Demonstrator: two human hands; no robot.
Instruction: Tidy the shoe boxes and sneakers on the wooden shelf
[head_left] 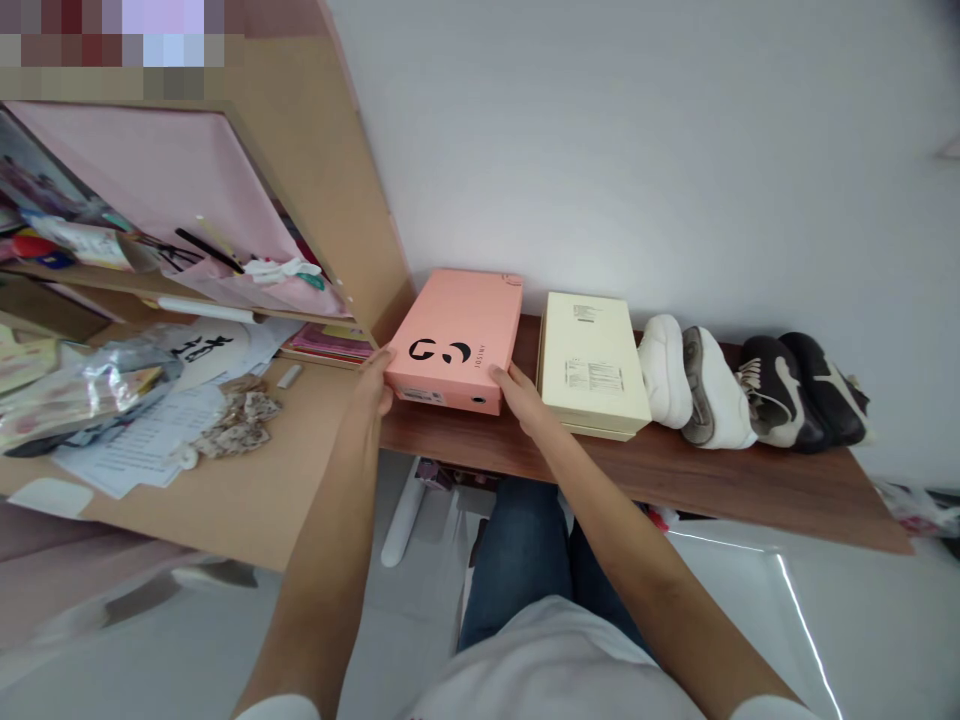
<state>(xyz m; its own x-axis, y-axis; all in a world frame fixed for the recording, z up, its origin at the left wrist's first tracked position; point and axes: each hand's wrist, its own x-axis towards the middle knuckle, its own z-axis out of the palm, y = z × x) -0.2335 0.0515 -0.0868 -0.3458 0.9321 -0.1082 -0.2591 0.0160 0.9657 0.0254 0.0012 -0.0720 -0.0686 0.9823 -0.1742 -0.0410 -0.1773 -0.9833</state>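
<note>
A pink shoebox [457, 325] with black lettering on its lid sits at the left end of a brown wooden shelf [600, 465]. My left hand [373, 385] grips its front left corner, thumb on the lid's edge. At the front right corner, my right hand [517, 392] holds the box the same way, with the fingers partly hidden by the side. Just right of that hand stands a cream shoebox [592, 350], lid on. Beside it are white shoes [664, 372] and black shoes [776, 385] in a row.
A desk [247, 500] on the left carries papers [142, 450], a patterned scrunchie-like cloth [236, 420] and a white cap [210, 350]. The desk's upright panel [322, 150] rises close to the pink box. Behind the shelf is a white wall [637, 150].
</note>
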